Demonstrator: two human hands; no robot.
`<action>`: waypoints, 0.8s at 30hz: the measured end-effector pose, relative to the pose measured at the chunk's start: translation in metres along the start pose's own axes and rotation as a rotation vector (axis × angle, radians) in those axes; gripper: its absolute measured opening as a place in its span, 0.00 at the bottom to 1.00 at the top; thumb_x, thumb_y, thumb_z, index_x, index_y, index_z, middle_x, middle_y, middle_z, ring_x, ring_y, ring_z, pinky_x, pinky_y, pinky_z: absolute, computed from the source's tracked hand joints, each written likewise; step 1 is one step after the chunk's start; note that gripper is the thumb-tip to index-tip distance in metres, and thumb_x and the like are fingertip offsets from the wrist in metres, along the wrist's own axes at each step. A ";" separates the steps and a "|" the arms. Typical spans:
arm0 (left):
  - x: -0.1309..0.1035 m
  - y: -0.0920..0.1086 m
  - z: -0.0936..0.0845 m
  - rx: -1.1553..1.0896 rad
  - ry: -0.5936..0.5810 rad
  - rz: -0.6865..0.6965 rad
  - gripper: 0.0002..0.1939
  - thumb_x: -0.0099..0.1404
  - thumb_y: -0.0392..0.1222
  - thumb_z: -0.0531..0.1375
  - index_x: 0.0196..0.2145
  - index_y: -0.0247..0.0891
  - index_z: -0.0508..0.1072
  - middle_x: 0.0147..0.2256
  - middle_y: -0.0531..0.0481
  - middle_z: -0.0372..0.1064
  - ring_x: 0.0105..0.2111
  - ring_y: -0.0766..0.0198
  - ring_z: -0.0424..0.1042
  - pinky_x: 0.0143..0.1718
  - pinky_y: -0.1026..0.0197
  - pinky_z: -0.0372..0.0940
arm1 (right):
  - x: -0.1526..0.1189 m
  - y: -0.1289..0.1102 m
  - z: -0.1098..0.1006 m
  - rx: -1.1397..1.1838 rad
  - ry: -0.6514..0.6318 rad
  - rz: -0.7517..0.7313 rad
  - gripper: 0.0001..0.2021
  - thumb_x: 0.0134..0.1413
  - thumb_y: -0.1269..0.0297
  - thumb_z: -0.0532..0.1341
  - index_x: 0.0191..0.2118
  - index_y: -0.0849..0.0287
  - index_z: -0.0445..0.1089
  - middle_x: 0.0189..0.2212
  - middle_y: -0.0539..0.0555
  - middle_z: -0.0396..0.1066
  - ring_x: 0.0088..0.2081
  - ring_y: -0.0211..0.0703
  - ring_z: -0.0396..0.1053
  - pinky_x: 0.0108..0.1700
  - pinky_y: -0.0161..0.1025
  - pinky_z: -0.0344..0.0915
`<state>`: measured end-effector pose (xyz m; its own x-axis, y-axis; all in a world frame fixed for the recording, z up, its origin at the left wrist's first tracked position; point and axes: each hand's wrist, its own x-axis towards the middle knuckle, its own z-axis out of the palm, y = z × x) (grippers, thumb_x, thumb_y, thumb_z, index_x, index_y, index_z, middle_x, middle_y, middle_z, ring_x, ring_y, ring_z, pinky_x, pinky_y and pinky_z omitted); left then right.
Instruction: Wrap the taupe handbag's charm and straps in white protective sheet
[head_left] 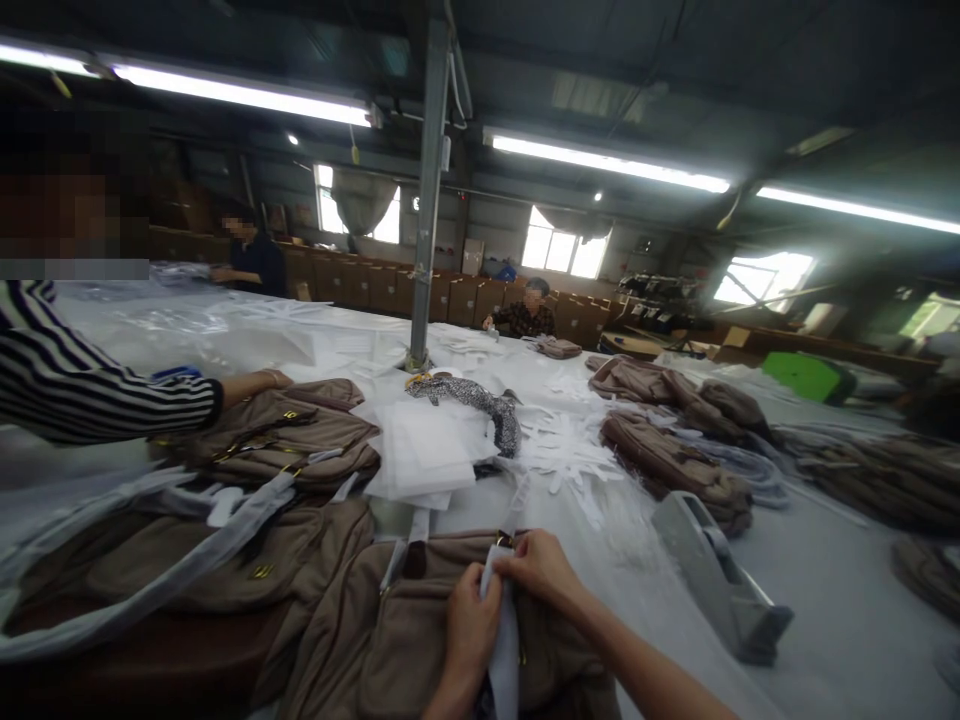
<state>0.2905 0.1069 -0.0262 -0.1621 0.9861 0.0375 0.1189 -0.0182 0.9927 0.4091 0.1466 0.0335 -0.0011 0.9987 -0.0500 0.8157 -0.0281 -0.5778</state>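
Lower centre of frame: left hand (471, 622) and right hand (538, 566) both pinching a white strip of soft wrapping (501, 640) over the gold zip fitting of a taupe fabric bag (409, 640). Wrapping step under way; next, probably snugging round the fitting.

No legible txt, brand, no. or sign anywhere. Small gold-coloured metal emblem (262, 571) on the flat brown fabric bag (225, 560), left of the hands: too small and blurred to read. Same w/ gold fittings on the brown fabric bag (285, 435) farther up-left. Row of brown cardboard boxes (375, 285) far beyond the hands: no print that can be made out. White paper sheets (427, 450) just ahead of the hands look blank.
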 end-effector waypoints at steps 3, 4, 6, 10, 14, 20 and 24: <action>0.002 0.001 -0.002 -0.060 -0.045 -0.028 0.13 0.56 0.50 0.54 0.23 0.37 0.65 0.21 0.53 0.61 0.24 0.63 0.60 0.26 0.64 0.52 | 0.002 0.010 0.001 0.055 0.020 0.044 0.17 0.36 0.54 0.67 0.29 0.62 0.66 0.25 0.52 0.70 0.29 0.43 0.67 0.27 0.32 0.55; 0.002 0.002 -0.002 -0.085 -0.062 -0.040 0.14 0.56 0.51 0.54 0.23 0.37 0.65 0.21 0.52 0.61 0.24 0.63 0.60 0.26 0.64 0.52 | 0.001 0.013 0.000 0.078 0.001 0.052 0.18 0.38 0.54 0.67 0.31 0.62 0.66 0.25 0.52 0.70 0.28 0.43 0.67 0.27 0.32 0.57; 0.002 0.002 -0.002 -0.129 -0.074 -0.060 0.13 0.55 0.51 0.54 0.24 0.37 0.65 0.22 0.51 0.62 0.24 0.62 0.61 0.25 0.63 0.54 | -0.003 0.018 -0.002 0.126 -0.085 0.055 0.16 0.44 0.54 0.63 0.34 0.62 0.65 0.23 0.51 0.70 0.23 0.42 0.67 0.24 0.32 0.58; -0.001 0.001 0.004 -0.150 0.009 -0.091 0.09 0.53 0.44 0.56 0.24 0.36 0.67 0.24 0.47 0.65 0.25 0.61 0.63 0.27 0.61 0.55 | -0.011 0.027 -0.008 0.047 -0.066 -0.125 0.14 0.52 0.57 0.56 0.39 0.62 0.68 0.23 0.54 0.71 0.26 0.48 0.70 0.29 0.38 0.64; 0.003 -0.002 0.011 -0.123 0.117 -0.088 0.05 0.53 0.40 0.58 0.25 0.35 0.70 0.28 0.41 0.70 0.29 0.58 0.65 0.30 0.59 0.56 | 0.001 0.037 0.003 -0.224 0.106 -0.716 0.24 0.49 0.72 0.49 0.53 0.52 0.67 0.49 0.59 0.67 0.50 0.54 0.65 0.49 0.48 0.61; 0.001 0.001 0.008 -0.145 0.108 -0.095 0.07 0.53 0.42 0.59 0.22 0.37 0.68 0.26 0.43 0.68 0.28 0.58 0.64 0.30 0.59 0.56 | 0.004 0.033 0.010 -0.284 0.005 -0.777 0.35 0.38 0.78 0.47 0.56 0.54 0.64 0.57 0.53 0.59 0.57 0.49 0.57 0.57 0.50 0.56; 0.003 0.005 -0.002 -0.263 -0.015 -0.172 0.11 0.48 0.46 0.62 0.22 0.36 0.67 0.22 0.51 0.63 0.25 0.64 0.60 0.27 0.62 0.53 | -0.026 0.031 -0.006 0.032 0.082 -0.448 0.23 0.50 0.69 0.50 0.53 0.62 0.66 0.51 0.58 0.66 0.53 0.49 0.63 0.56 0.43 0.59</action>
<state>0.2887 0.1097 -0.0213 -0.1434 0.9807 -0.1329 -0.1669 0.1084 0.9800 0.4384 0.1200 0.0217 -0.3028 0.9128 0.2742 0.7271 0.4072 -0.5528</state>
